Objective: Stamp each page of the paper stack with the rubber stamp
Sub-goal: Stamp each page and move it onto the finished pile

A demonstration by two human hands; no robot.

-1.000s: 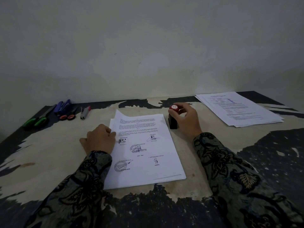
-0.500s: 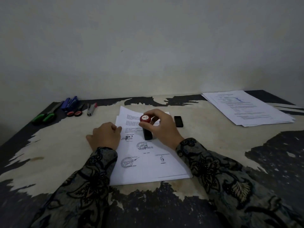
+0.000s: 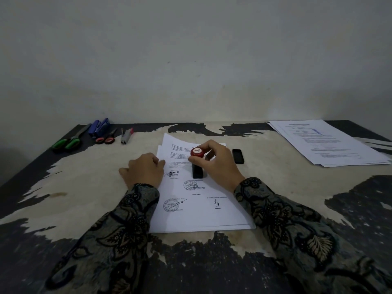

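While the rubber stamp (image 3: 197, 164) stands upright on the top sheet of the paper stack (image 3: 197, 217), the right hand (image 3: 218, 164) pinches its red knob between thumb and fingertips, the black body projecting below the fingers to the page. The stamp sits at the centre of the desk (image 3: 84, 187), its foot just above a round seal already printed on the sheet, with a second seal toward 7 o'clock of it. The left hand (image 3: 144, 170) lies at 9 o'clock of the stamp, fingers curled loosely with the knuckles on the stack's left edge; it appears to steady the sheets without gripping any.

The stamp looks small, rigid and light; its rounded knob is the natural hold, and a grip there keeps the axis vertical so the face meets the paper flat. A tilted press would probably leave a partial imprint. The paper is thin, flexible and apt to slide; its far corners curl up slightly, so each sheet is best lifted at a corner or free edge while the rest is held down.

A small black cap or pad (image 3: 238, 156) lies on the desk at 3 o'clock of the stamp. A second pile of papers (image 3: 331, 145) rests at 2 o'clock; scissors (image 3: 70, 141) and staplers (image 3: 99, 128) lie at 10 o'clock.
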